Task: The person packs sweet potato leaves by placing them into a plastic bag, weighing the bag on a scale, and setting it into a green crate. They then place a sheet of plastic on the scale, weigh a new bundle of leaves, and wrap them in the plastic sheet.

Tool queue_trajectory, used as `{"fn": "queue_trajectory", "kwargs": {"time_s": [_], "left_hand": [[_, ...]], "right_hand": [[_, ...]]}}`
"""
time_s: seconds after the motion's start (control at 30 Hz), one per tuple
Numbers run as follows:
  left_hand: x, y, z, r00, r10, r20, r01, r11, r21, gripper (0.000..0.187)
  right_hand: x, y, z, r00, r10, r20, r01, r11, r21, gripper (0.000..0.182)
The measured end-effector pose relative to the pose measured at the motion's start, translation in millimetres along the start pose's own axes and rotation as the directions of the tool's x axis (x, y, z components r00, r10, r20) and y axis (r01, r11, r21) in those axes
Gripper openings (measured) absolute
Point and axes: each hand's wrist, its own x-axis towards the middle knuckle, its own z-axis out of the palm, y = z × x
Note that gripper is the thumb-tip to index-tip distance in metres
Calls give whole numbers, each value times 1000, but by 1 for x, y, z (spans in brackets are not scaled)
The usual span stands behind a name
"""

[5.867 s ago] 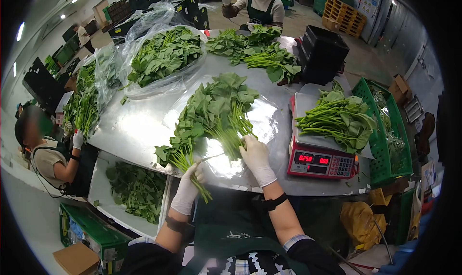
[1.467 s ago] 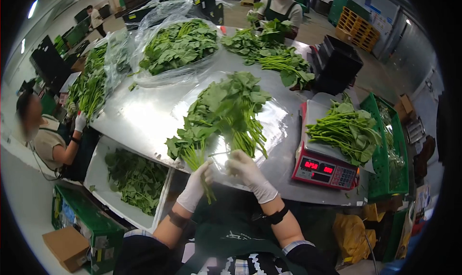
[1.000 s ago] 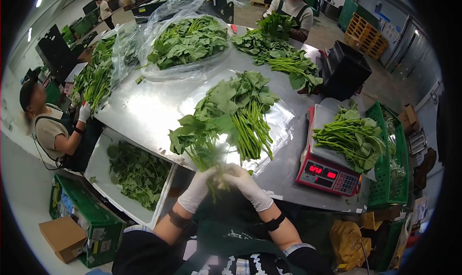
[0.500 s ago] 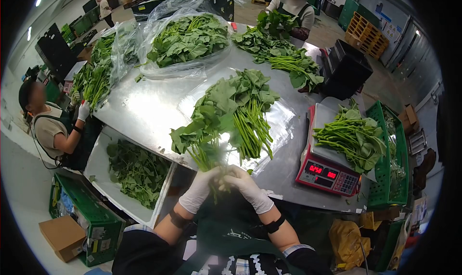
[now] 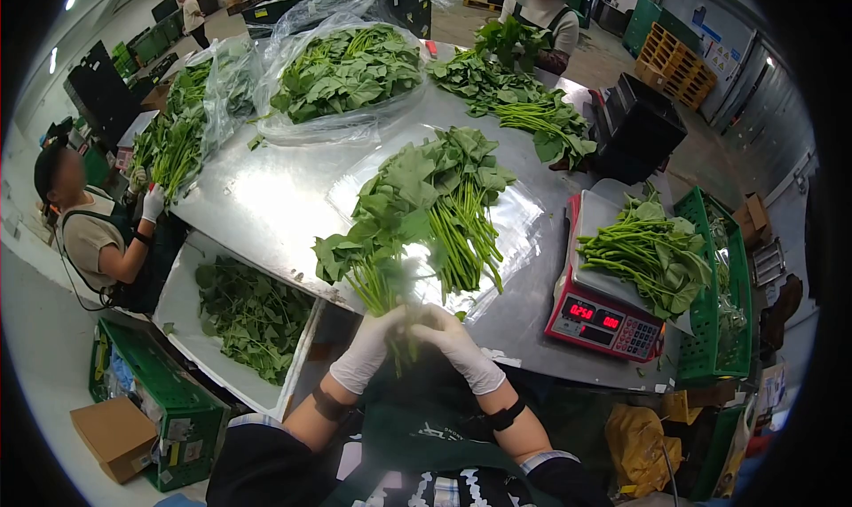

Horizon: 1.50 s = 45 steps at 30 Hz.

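My gloved left hand (image 5: 371, 340) is closed around the stem ends of some leafy greens (image 5: 377, 285) at the table's near edge. Touching it, my gloved right hand (image 5: 451, 340) pinches the same stems, which are partly blurred. Just beyond lies a larger pile of greens (image 5: 422, 192) on clear plastic sheets (image 5: 524, 214), its cut stems pointing toward me. To the right, a red scale (image 5: 608, 321) with lit red digits carries another bunch of greens (image 5: 643, 250).
A metal table (image 5: 257, 188) spans the middle. Bagged greens (image 5: 351, 72) lie at its back. Co-workers stand at the left (image 5: 98, 232) and far right (image 5: 546, 19). A white bin (image 5: 182, 330) of leaves is at lower left; a green crate (image 5: 732, 330) stands beyond the scale.
My hands have barely moved and still hold the stems. The left co-worker's head and hands have shifted slightly.
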Motion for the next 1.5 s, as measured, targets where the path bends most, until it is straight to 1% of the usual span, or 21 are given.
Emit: {"fn": "queue_trajectory", "kwargs": {"time_s": [0.2, 0.27, 0.3, 0.33, 0.4, 0.47, 0.53, 0.57, 0.77, 0.87, 1.0, 1.1, 1.13, 1.17, 1.2, 1.27, 1.3, 1.33, 1.4, 1.47, 1.5], "left_hand": [[-3, -1, 2, 1000, -23, 11, 23, 998, -52, 13], [7, -7, -3, 1000, -22, -16, 20, 994, -107, 13], [11, -8, -6, 999, -22, -44, 15, 987, -161, 13], [11, -10, -10, 999, -20, -47, 12, 986, -164, 13], [10, 1, -6, 997, 22, -79, -32, 992, -124, 13], [6, 0, -4, 998, 20, -60, -26, 995, -95, 12], [5, 0, -1, 999, 33, -13, -33, 999, -28, 14], [5, -1, 1, 998, 67, -19, -67, 997, -27, 15], [-2, 2, 7, 990, 108, -93, -105, 994, 35, 15], [-4, 2, 7, 994, 83, -73, -79, 995, 57, 15], [-1, -2, 6, 989, 136, -52, -132, 989, 73, 14], [3, 0, 3, 997, 78, -25, -77, 996, 38, 15], [5, 0, 2, 995, 77, -68, -78, 997, -20, 15], [8, 0, 2, 991, 74, -111, -83, 994, -78, 16], [10, 1, 2, 991, 76, -111, -85, 993, -79, 16], [16, -1, 2, 992, -43, -122, -6, 929, -371, 14], [23, -3, -9, 992, -55, -117, -2, 898, -441, 12], [24, -8, -18, 991, -57, -118, -1, 897, -442, 12], [23, -1, -18, 989, 13, -150, -67, 931, -359, 12], [23, -5, -19, 987, 30, -159, -77, 951, -299, 14], [24, -10, -23, 996, 15, -83, -38, 959, -282, 15]], "right_hand": [[-4, 5, 9, 982, -135, -131, 114, 981, -157, 16], [-10, 8, 15, 911, -340, -235, 215, 876, -432, 16], [-7, 16, 14, 820, -513, -252, 315, 774, -549, 15], [-9, 18, 11, 822, -513, -248, 316, 773, -550, 15], [-17, -8, 18, 789, -562, -249, 207, 625, -753, 14], [-5, 15, 4, 773, -595, -219, 256, 609, -751, 14], [-7, -4, 15, 904, -314, -290, 87, 800, -594, 16], [-6, -3, 18, 882, -385, -270, 138, 761, -634, 17], [-4, 3, 17, 858, -475, -197, 198, 659, -726, 17], [-7, -1, 15, 905, -378, -198, 105, 647, -755, 22], [-2, 11, 9, 892, -427, -150, 151, 593, -791, 22], [-1, 18, 3, 852, -475, -219, 214, 699, -683, 17], [-5, 15, 4, 874, -355, -332, 182, 872, -453, 15], [-7, 10, 5, 890, -207, -405, 141, 972, -186, 13], [-8, 10, 4, 891, -209, -404, 142, 972, -188, 13], [-11, 13, 2, 799, -303, -519, 328, 944, -46, 13], [-13, 3, 2, 756, -333, -563, 367, 928, -56, 13], [-17, -3, 3, 757, -331, -563, 365, 929, -56, 13], [-22, -20, 6, 543, -446, -711, 543, 833, -108, 15], [-25, -24, 14, 515, -489, -704, 613, 784, -97, 13], [-24, -12, 15, 563, -595, -574, 559, 785, -266, 10]]}}
